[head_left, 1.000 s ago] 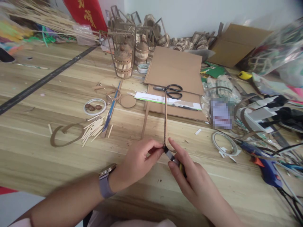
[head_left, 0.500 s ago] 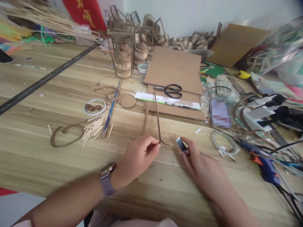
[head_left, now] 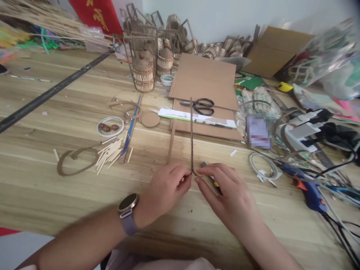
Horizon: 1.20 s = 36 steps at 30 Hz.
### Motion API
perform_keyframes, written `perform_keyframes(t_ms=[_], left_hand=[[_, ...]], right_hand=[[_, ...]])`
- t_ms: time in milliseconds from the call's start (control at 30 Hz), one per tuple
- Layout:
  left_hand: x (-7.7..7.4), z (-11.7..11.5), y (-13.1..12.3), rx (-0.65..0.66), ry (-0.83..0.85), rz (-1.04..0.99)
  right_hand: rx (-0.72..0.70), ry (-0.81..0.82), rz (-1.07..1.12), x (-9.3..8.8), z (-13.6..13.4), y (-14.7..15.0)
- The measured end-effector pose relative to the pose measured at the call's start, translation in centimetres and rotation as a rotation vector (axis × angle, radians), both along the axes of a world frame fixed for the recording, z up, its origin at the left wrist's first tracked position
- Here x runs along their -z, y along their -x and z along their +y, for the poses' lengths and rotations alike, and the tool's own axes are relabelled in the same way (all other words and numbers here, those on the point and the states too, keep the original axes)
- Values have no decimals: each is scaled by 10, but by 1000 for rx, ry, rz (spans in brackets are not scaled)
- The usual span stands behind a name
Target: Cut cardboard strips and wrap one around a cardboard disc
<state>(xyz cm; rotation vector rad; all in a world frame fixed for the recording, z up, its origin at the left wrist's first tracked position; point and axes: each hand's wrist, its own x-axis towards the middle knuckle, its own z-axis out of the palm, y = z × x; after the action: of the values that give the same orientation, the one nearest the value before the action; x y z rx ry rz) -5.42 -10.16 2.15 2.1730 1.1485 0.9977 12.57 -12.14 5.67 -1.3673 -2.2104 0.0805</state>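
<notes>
My left hand (head_left: 165, 187) pinches the near end of a long thin cardboard strip (head_left: 191, 135) that stands on edge and runs away from me over the wooden table (head_left: 56, 123). My right hand (head_left: 225, 195) is closed round a small utility knife (head_left: 209, 176) with a yellow body. Its thumb and forefinger meet the same near end of the strip, right against my left fingertips. A watch sits on my left wrist.
Black scissors (head_left: 201, 106) and a white ruler (head_left: 197, 118) lie on cardboard sheets (head_left: 204, 77) beyond the strip. Small wooden sticks (head_left: 109, 153) and a tape ring (head_left: 111, 126) lie at left. Cage-like cardboard models (head_left: 143, 71) stand at the back. A blue glue gun (head_left: 306, 187) and cables crowd the right.
My right hand, which had drawn away to the right with the knife, has come back to the strip's near end. The strip has swung upright again.
</notes>
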Motion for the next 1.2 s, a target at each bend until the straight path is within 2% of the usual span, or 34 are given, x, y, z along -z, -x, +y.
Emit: perform_keyframes(t_ms=[267,767,967,1067,1200], left_hand=[[-1,-2,0,37,8,31],[-4,2,-1,95,375,-278],[-3,4,0,67,337,-263],[-1,4,1,41,264,-222],[-1,2,1,43,127,-135]], right_hand=[[-39,-72,-61,4,4,11],[-188,-165,19,14,11,-2],[-196,-91,95,14,13,-6],[-133,-26,157,15,11,-6],[-33,-21,161,18,9,-4]])
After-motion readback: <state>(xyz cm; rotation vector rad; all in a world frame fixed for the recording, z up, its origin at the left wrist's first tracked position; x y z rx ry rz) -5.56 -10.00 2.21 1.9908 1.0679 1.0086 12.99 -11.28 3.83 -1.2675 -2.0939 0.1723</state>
